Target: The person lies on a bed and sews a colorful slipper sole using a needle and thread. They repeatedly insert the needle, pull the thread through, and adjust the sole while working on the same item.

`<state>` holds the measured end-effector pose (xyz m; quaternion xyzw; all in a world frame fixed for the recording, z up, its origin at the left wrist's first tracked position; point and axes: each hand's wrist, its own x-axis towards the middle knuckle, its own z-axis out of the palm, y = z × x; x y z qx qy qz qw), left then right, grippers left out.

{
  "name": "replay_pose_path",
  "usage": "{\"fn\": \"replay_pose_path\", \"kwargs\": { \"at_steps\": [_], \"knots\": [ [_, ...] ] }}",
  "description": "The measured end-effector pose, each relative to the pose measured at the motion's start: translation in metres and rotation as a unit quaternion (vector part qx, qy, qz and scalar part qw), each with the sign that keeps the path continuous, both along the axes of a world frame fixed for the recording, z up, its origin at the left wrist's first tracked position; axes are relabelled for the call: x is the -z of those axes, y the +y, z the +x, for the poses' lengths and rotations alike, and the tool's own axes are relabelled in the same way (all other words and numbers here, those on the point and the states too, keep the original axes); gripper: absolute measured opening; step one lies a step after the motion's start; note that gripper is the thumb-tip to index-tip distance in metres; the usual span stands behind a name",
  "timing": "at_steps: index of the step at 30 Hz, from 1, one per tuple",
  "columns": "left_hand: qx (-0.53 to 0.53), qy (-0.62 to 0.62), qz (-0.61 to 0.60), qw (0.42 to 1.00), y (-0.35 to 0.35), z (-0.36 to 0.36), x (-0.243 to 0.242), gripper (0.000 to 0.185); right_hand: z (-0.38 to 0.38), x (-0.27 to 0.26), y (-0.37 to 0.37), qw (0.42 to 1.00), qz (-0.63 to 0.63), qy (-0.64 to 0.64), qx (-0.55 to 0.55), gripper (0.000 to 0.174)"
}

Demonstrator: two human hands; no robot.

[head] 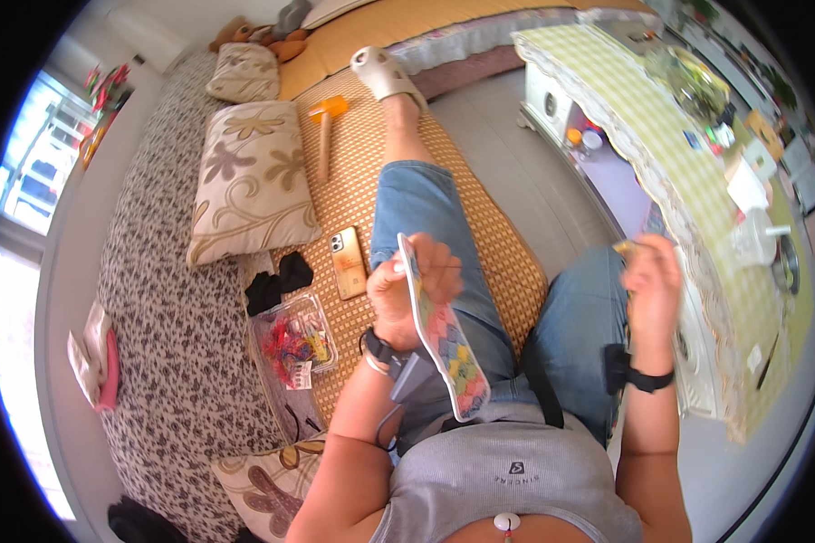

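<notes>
A shoe insole-shaped piece [451,339] with a multicoloured patterned face and a white edge is tilted upright over my lap. My left hand [414,285] grips its upper end, the thumb on the pale side and the fingers on the patterned side. Off to the right, above my bent knee, my right hand [652,271] is raised with its fingers pinched together. Something small and yellowish shows at those fingertips, too blurred to name; whether thread runs between the hands cannot be seen. A clear plastic box [295,343] of colourful thread lies left of my left arm.
On the woven seat mat [513,261] lie a smartphone [348,263] and an orange-headed mallet [326,132]. Black cloth items [278,279] sit beside the thread box. A patterned cushion [255,180] is at the left. The table with a checked cloth [625,102] stands at the right.
</notes>
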<state>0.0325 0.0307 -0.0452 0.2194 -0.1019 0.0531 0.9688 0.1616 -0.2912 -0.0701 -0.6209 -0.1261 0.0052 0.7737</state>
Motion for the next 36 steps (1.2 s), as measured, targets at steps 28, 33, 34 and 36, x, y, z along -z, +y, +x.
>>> {"fn": "replay_pose_path", "kwargs": {
  "at_steps": [28, 33, 34, 36],
  "knots": [
    [0.051, 0.008, -0.068, 0.996, -0.048, 0.008, 0.031, 0.033, -0.078, -0.082, 0.149, 0.898, -0.136, -0.406, -0.105, 0.025],
    [0.027, 0.021, -0.064, 0.997, -0.051, 0.009, 0.026, 0.033, -0.077, -0.078, 0.150, 0.906, -0.135, -0.386, -0.112, 0.021],
    [0.023, 0.027, -0.062, 0.997, -0.053, 0.008, 0.024, 0.033, -0.078, -0.078, 0.151, 0.907, -0.133, -0.384, -0.110, 0.020],
    [0.015, 0.028, -0.067, 0.997, -0.055, 0.008, 0.018, 0.033, -0.078, -0.079, 0.151, 0.911, -0.129, -0.376, -0.111, 0.018]
  ]
}}
